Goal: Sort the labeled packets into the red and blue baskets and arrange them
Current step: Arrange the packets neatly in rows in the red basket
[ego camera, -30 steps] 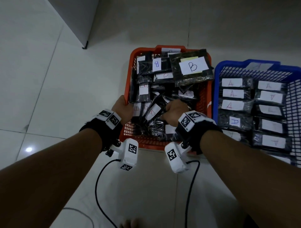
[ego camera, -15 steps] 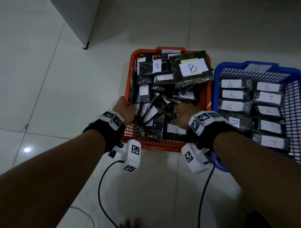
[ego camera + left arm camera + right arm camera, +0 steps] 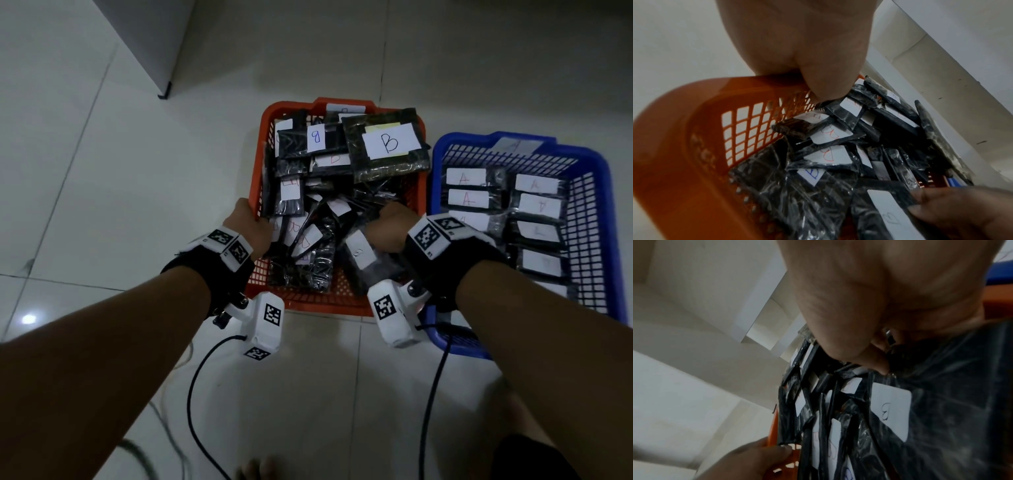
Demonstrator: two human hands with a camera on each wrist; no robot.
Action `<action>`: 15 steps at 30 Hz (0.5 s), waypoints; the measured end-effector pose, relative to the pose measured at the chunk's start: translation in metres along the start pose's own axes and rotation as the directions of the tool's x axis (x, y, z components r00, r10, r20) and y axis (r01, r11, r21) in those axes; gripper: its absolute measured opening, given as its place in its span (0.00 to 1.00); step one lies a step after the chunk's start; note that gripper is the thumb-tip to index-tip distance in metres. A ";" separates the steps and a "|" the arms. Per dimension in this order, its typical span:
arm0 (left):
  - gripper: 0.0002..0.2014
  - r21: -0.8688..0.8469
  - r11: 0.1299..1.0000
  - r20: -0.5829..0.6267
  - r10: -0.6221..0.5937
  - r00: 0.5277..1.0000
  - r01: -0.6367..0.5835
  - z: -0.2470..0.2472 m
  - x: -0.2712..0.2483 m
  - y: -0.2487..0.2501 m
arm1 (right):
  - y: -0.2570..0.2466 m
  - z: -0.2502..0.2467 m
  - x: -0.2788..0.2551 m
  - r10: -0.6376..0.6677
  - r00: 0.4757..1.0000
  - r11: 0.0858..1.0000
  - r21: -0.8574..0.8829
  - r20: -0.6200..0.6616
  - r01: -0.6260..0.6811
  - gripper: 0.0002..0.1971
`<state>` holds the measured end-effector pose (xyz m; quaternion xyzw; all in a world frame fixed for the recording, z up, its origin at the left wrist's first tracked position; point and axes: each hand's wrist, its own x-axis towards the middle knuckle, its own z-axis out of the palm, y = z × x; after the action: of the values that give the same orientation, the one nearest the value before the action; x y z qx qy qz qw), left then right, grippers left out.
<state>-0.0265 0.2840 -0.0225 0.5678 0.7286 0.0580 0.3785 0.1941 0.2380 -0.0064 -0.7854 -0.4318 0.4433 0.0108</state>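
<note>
Left hand [image 3: 248,224] curled over the left rim of the red basket [image 3: 258,164], gripping it, thumb inside against the mesh. Right hand [image 3: 394,226] down among the B-labelled packets [image 3: 388,144] heaped loosely in that basket, fingers curled round one black packet [image 3: 363,255] at the near right. Blue basket [image 3: 597,164] stands just right of the red, A-labelled packets [image 3: 467,198] laid in two neat rows. Both baskets on the tiled floor [image 3: 120,192].
</note>
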 end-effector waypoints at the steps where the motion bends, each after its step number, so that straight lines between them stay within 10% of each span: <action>1: 0.15 0.013 1.000 -0.011 0.003 1.000 -0.003 0.000 -0.002 0.002 | -0.001 -0.003 -0.002 0.013 1.000 1.000 0.025 0.005 -0.013 0.18; 15: 0.12 0.099 0.994 0.010 0.043 0.999 -0.044 -0.006 -0.009 0.009 | 0.005 0.020 -0.027 -0.032 0.998 0.958 -0.286 -0.054 0.015 0.23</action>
<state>-0.0230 0.2813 -0.0095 0.6019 0.7166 0.0281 0.3514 0.1772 0.2089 -0.0019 -0.7861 -0.5003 0.3530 -0.0848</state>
